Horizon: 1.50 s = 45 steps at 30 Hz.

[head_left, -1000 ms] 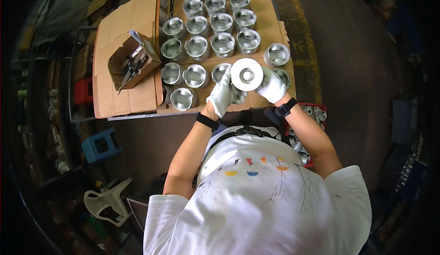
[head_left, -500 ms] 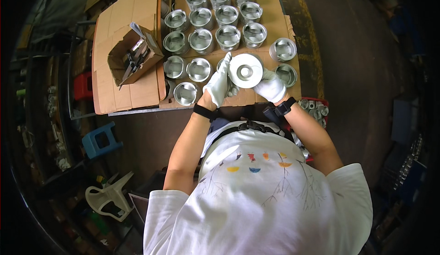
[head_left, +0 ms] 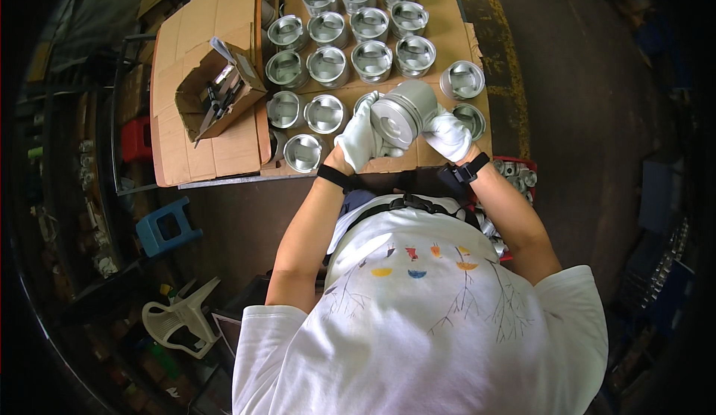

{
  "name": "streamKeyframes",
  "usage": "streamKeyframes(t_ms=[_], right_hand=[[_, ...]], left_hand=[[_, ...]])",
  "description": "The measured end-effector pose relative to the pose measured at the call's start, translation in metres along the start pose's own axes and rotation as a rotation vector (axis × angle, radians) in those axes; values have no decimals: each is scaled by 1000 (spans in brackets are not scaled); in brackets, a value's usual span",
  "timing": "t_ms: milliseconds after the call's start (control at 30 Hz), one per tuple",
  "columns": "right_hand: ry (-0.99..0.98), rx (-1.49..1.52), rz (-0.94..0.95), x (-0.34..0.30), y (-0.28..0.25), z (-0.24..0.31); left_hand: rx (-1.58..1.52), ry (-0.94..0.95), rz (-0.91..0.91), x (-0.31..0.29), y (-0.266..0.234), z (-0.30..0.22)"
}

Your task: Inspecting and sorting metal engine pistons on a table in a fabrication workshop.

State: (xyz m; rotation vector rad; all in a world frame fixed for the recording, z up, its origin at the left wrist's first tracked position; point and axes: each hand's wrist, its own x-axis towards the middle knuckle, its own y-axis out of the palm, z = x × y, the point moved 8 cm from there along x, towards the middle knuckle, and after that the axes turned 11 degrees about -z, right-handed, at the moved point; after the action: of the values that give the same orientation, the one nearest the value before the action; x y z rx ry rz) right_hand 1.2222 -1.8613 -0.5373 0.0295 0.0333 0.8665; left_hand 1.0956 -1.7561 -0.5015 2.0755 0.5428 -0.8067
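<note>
Between my hands, above the near edge of the cardboard-topped table, is a silver engine piston (head_left: 406, 109), tilted so its grooved side and its end face show. My left hand (head_left: 360, 137), in a white glove, is closed round its left end. On the other end, the white-gloved right hand (head_left: 450, 134) grips it from the right; some of its fingers are hidden behind the piston. Several like pistons (head_left: 328, 66) stand in rows on the cardboard beyond my hands. Another piston (head_left: 468, 120) stands just right of my right hand, and one (head_left: 303, 152) lies left of my left wrist.
An open cardboard box (head_left: 220, 90) with dark tools in it sits on the flattened cardboard (head_left: 198, 27) at the left. A red crate (head_left: 522, 173) of metal parts is below the table's right corner. A blue stool (head_left: 168, 226) and a pale plastic chair (head_left: 181, 318) stand on the floor at left.
The piston has turned in my hands: its round end face pointed up before, and now its grooved side shows. My right hand has shifted slightly to the right.
</note>
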Motion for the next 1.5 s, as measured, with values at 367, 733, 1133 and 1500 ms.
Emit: streamKeyframes(t_ms=[367,733,1133,1500], right_hand=[[83,-134,45,-6,2,81],[120,-569,126,2,9,138],[47,-258,65,5,2,126],[-613,-591,-67,4,-24,156]], left_hand=[[-370,228,124,-10,24,-8],[-402,136,250,-20,29,-10],[-372,53,165,-12,36,3],[-298,51,209,-20,42,8]])
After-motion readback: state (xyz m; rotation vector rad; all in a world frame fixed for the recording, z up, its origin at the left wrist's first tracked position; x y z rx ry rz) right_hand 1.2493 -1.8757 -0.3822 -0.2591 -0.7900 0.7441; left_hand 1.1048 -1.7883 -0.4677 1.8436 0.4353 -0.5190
